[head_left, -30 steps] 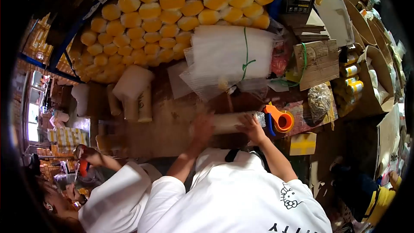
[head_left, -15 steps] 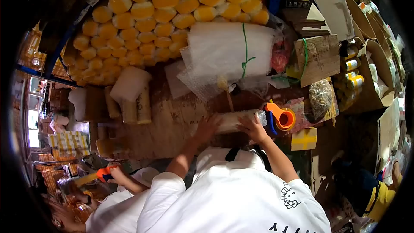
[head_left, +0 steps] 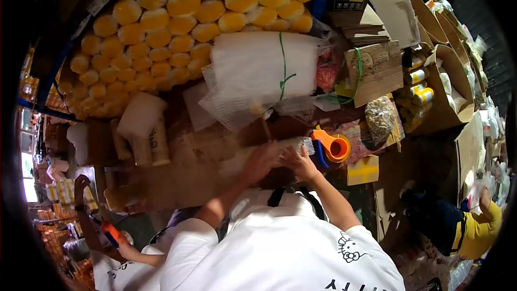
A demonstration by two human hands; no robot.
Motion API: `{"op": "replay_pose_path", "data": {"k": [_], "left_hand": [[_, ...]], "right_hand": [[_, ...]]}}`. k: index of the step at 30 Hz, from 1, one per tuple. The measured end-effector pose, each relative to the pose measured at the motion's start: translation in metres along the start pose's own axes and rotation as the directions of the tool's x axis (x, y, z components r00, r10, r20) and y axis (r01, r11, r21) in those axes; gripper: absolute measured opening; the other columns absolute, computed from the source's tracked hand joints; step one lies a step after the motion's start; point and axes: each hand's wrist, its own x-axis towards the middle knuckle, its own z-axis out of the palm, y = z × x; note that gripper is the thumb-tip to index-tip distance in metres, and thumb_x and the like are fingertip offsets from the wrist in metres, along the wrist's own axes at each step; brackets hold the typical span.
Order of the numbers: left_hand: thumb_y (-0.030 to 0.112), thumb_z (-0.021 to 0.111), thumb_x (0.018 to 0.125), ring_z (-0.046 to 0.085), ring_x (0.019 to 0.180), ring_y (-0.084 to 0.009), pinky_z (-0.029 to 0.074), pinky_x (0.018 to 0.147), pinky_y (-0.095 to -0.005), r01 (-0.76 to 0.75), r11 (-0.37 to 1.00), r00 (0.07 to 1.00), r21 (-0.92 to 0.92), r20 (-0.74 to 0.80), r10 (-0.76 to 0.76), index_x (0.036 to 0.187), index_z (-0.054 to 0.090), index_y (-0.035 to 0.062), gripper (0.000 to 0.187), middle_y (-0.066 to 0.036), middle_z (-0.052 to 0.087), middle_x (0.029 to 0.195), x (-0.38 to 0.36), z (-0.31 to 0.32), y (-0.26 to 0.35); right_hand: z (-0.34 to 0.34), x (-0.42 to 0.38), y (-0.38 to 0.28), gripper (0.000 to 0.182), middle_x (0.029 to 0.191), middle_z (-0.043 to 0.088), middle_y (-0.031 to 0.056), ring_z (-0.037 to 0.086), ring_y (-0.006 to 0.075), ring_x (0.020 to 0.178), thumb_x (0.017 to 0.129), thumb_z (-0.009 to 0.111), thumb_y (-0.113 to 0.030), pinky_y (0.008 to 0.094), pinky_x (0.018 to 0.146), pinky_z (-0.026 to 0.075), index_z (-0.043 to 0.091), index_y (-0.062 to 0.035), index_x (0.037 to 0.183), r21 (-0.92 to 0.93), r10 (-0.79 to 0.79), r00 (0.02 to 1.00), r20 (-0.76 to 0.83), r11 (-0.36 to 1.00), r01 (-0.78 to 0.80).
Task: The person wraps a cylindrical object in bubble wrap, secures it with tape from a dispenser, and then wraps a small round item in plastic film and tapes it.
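Note:
A bubble-wrapped bundle (head_left: 235, 165) lies lengthwise across the worktable in front of me. My right hand (head_left: 299, 164) rests on its near side toward the right end, fingers spread and nothing gripped. Close beside it, my left hand (head_left: 262, 163) is over the middle of the bundle, its fingers smeared by motion. Just right of the bundle's end is an orange and blue tape dispenser (head_left: 326, 144), with a roll of tape on it.
Behind lie white bubble-wrap sheets (head_left: 258, 64) tied with green string. Yellow wrapped packs (head_left: 161, 37) are stacked at the back left. Cardboard (head_left: 379, 73) and a bag of small items (head_left: 379, 116) stand right. A co-worker's hand (head_left: 128, 249) holds another tape dispenser (head_left: 110, 233); a person in yellow (head_left: 476, 234) is at right.
My left hand has slid right along the bundle toward my right hand, uncovering the bundle's left part. The whole view has shifted. The co-worker at left has raised an arm.

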Motion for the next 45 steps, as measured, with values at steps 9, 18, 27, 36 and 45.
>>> {"op": "replay_pose_path", "data": {"k": [9,18,27,36,45], "left_hand": [[0.041,0.066,0.063,0.038,0.113,-0.0325,0.035,0.091,-0.0404,0.046,0.998,0.972,0.041,0.229,-0.054,0.131,0.027,0.0065,0.086,-0.020,0.034,0.129,-0.001,0.042,-0.020],[0.045,0.070,0.055,0.041,0.112,-0.0322,0.037,0.089,-0.0410,0.050,0.989,0.948,0.140,0.304,-0.091,0.134,0.023,0.0125,0.097,-0.019,0.032,0.130,0.002,0.034,-0.027],[0.045,0.067,0.061,0.040,0.111,-0.0352,0.037,0.089,-0.0436,0.094,0.995,0.933,-0.016,0.351,-0.083,0.134,0.023,0.0160,0.090,-0.021,0.032,0.129,0.007,0.037,-0.037],[0.044,0.060,0.070,0.033,0.117,-0.0391,0.035,0.089,-0.0493,0.028,0.992,0.904,0.119,0.420,-0.076,0.133,0.022,0.0375,0.074,-0.020,0.023,0.135,0.004,0.024,-0.019],[0.042,0.060,0.073,0.033,0.117,-0.0409,0.033,0.093,-0.0490,0.079,0.993,0.878,0.090,0.465,-0.112,0.133,0.023,0.0363,0.071,-0.016,0.022,0.137,0.006,0.019,-0.015]], "right_hand": [[0.006,-0.008,-0.030,0.040,0.136,0.030,-0.0022,0.023,0.0192,0.127,0.080,0.050,-0.022,0.0481,0.099,0.026,0.048,-0.0246,0.119,0.038,0.251,0.964,-0.085,0.968,-0.248],[-0.020,0.000,-0.035,0.054,0.138,0.023,0.0039,0.025,0.0270,0.125,0.075,0.050,-0.012,0.0464,0.098,0.026,0.039,-0.0204,0.126,0.029,0.268,0.963,-0.022,0.963,-0.267],[-0.055,-0.045,0.019,0.057,0.107,0.045,0.0175,0.043,0.0314,0.102,0.068,0.066,-0.037,0.0422,0.090,0.034,0.044,-0.0004,0.106,0.296,0.893,0.434,-0.116,0.448,-0.843],[-0.026,-0.038,0.047,0.034,0.084,0.059,0.0152,0.056,0.0308,0.086,0.073,0.060,-0.031,0.0468,0.088,0.035,0.058,0.0010,0.084,-0.019,0.855,0.519,0.023,0.519,-0.854],[-0.083,-0.060,0.053,0.041,0.062,0.056,0.0004,0.056,0.0111,0.057,0.084,0.051,-0.040,0.0237,0.051,0.042,0.060,-0.0002,0.076,0.842,0.888,0.362,0.285,-0.051,-0.537]]}}
